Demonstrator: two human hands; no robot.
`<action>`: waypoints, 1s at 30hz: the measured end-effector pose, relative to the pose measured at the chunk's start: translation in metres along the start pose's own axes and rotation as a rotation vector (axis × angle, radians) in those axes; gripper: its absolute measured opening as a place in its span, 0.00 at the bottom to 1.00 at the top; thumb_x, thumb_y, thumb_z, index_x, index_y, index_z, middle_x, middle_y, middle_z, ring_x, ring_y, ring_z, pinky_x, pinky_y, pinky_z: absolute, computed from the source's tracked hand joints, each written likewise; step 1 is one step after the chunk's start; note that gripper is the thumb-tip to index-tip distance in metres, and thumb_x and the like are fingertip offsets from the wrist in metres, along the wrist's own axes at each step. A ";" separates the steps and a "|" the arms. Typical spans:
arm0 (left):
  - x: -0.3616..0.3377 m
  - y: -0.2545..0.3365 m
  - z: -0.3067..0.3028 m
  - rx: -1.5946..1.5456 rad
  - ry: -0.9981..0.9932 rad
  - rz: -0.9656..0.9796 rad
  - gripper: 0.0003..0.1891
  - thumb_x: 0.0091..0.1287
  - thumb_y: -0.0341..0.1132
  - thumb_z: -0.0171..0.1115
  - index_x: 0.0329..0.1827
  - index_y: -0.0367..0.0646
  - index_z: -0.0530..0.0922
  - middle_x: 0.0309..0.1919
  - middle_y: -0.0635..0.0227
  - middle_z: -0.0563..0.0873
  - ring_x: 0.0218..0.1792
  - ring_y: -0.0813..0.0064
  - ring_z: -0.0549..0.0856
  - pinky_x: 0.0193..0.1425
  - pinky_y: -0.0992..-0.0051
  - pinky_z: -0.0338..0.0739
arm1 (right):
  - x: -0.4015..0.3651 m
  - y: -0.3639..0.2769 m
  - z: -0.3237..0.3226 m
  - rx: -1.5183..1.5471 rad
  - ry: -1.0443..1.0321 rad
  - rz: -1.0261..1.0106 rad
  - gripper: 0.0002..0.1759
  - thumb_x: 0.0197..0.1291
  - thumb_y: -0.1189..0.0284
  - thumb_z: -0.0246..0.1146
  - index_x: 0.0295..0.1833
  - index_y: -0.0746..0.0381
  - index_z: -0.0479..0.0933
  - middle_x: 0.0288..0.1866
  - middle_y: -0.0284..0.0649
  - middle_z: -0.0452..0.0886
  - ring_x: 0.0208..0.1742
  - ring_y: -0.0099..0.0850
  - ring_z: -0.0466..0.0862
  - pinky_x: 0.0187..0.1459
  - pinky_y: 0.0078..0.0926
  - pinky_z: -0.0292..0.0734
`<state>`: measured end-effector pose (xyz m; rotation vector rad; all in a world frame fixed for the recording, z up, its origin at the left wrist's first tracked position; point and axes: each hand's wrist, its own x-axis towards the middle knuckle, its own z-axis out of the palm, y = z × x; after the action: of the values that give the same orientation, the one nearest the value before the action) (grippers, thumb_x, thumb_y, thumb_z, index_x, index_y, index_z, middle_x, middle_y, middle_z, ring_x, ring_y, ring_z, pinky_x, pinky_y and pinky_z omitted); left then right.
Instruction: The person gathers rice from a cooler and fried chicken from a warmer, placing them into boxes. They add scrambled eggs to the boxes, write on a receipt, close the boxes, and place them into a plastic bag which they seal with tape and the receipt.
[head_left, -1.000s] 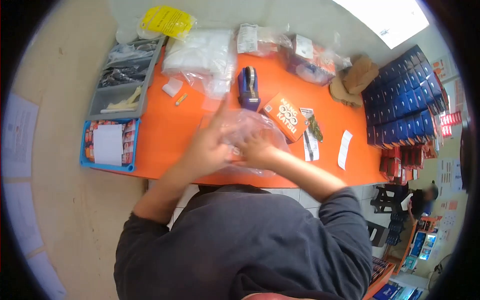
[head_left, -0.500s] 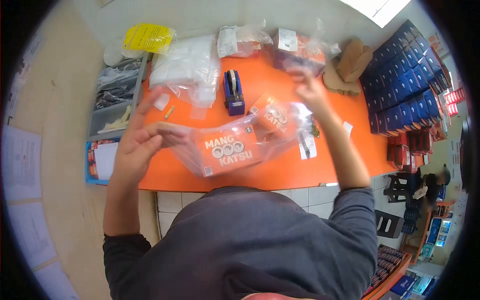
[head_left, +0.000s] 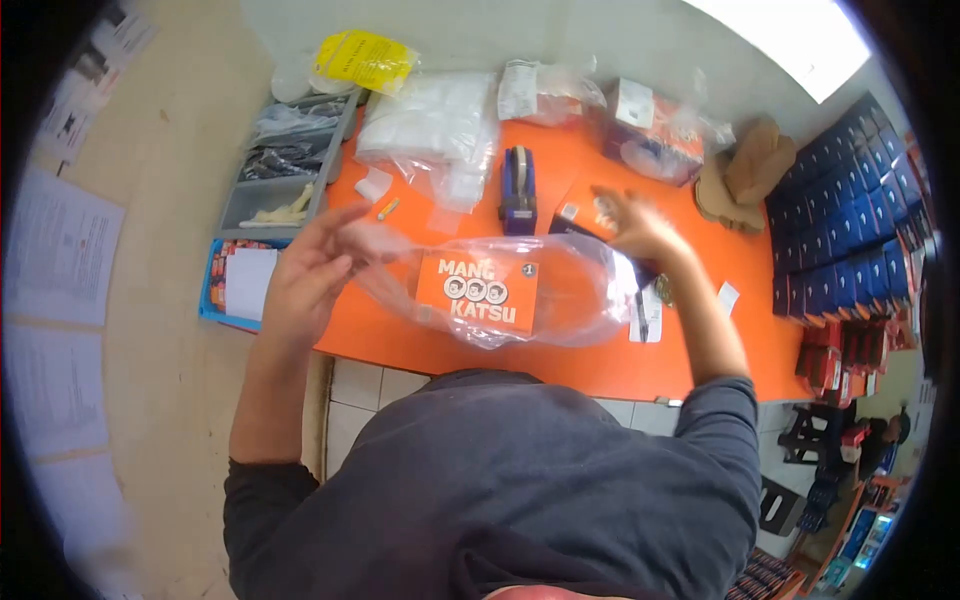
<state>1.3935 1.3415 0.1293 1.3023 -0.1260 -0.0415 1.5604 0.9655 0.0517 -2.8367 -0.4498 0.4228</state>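
A clear plastic bag [head_left: 570, 300] stretches in front of me with an orange "Mang Katsu" box [head_left: 478, 292] lying inside it. My left hand [head_left: 315, 265] pinches the bag's left edge between thumb and fingers. At the bag's far right side is a second orange box [head_left: 572, 212] with dark sides. My right hand [head_left: 645, 235], slightly blurred, lies across this second box with its fingers curled over the top; the thumb is hard to see.
A blue tape dispenser [head_left: 518, 190] stands behind the bag. Clear plastic sheets [head_left: 430, 125], wrapped parcels [head_left: 655, 130] and brown cardboard [head_left: 760, 165] line the back. Blue boxes [head_left: 840, 215] are stacked at right. Grey trays [head_left: 290, 160] and a blue bin [head_left: 212, 285] sit left.
My right hand has come down onto the second box. The bag with the first box has shifted left relative to the table, and the whole view has swung slightly left.
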 end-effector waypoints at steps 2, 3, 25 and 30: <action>0.001 0.000 -0.002 0.078 -0.014 -0.023 0.32 0.59 0.29 0.55 0.68 0.38 0.58 0.52 0.59 0.77 0.47 0.71 0.80 0.58 0.67 0.73 | -0.035 -0.045 -0.072 -0.193 0.130 -0.184 0.49 0.30 0.68 0.71 0.66 0.45 0.63 0.62 0.51 0.67 0.65 0.53 0.63 0.63 0.48 0.60; 0.002 0.000 -0.002 0.122 -0.028 -0.036 0.33 0.60 0.31 0.56 0.69 0.38 0.57 0.55 0.60 0.75 0.46 0.72 0.80 0.60 0.65 0.72 | -0.054 -0.070 -0.104 -0.165 0.182 -0.321 0.51 0.27 0.68 0.72 0.66 0.47 0.63 0.64 0.51 0.66 0.65 0.52 0.63 0.64 0.46 0.59; -0.018 -0.064 0.036 0.129 -0.099 -0.004 0.34 0.64 0.20 0.44 0.74 0.54 0.50 0.56 0.58 0.77 0.25 0.89 0.75 0.29 0.87 0.75 | -0.045 -0.170 0.066 -0.162 -0.086 -0.519 0.56 0.32 0.55 0.73 0.71 0.45 0.53 0.71 0.55 0.52 0.69 0.58 0.56 0.66 0.58 0.49; -0.018 -0.060 0.008 -0.171 -0.024 -0.195 0.30 0.66 0.24 0.43 0.73 0.51 0.52 0.52 0.56 0.79 0.35 0.77 0.82 0.39 0.76 0.78 | -0.082 -0.128 0.016 -0.188 -0.341 -0.322 0.47 0.53 0.42 0.58 0.74 0.46 0.44 0.74 0.52 0.43 0.73 0.53 0.49 0.67 0.54 0.52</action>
<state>1.3775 1.3197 0.0726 1.1397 -0.0151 -0.2296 1.4470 1.0594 0.0917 -2.7934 -1.0448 0.8378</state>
